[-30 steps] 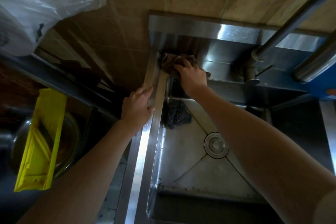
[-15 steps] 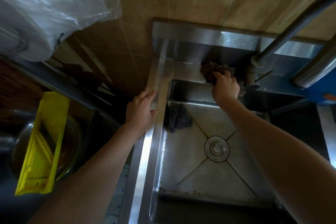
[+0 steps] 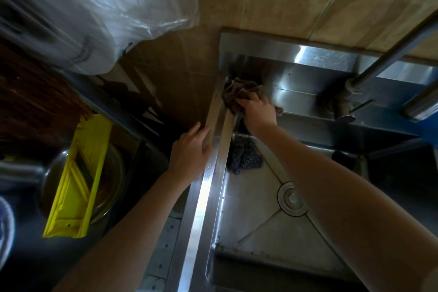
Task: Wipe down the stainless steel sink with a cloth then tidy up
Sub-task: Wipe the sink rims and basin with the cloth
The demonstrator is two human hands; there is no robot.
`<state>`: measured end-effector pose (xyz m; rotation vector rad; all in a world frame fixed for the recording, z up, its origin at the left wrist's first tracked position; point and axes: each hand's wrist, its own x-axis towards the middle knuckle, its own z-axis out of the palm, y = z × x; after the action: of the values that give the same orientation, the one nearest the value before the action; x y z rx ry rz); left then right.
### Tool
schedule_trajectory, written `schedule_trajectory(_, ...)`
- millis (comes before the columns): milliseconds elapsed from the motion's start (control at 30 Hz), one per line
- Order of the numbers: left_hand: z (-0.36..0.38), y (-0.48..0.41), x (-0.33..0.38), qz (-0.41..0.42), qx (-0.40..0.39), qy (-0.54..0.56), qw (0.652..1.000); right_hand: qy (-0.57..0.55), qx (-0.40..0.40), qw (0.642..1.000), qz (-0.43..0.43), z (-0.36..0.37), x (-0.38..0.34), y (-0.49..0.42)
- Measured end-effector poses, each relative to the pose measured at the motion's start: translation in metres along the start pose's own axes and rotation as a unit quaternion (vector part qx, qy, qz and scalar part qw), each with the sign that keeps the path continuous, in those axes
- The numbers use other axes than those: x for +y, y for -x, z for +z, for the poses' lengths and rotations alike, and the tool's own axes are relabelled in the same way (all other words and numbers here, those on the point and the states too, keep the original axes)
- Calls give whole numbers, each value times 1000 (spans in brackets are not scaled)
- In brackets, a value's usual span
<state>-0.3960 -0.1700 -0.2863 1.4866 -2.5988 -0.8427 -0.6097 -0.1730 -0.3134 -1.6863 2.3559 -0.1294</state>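
One cloth (image 3: 237,89) lies bunched beneath the right grip (image 3: 257,111).

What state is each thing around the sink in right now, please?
Cloth: bunched on the back-left ledge of the sink.
Right hand: grips the cloth.
Left hand: open, resting on the sink's left edge.
Scourer: lying inside the sink, untouched.

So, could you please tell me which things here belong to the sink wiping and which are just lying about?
Job: cloth, held by right hand; sink, left hand on its rim.
Lying about: dark scourer, yellow plastic item, plastic bag.
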Motion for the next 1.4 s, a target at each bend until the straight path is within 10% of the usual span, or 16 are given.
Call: schedule_trajectory(1400,49,232,-10,-201,103,8,974,-89,-93,970,-207,55,-64,256)
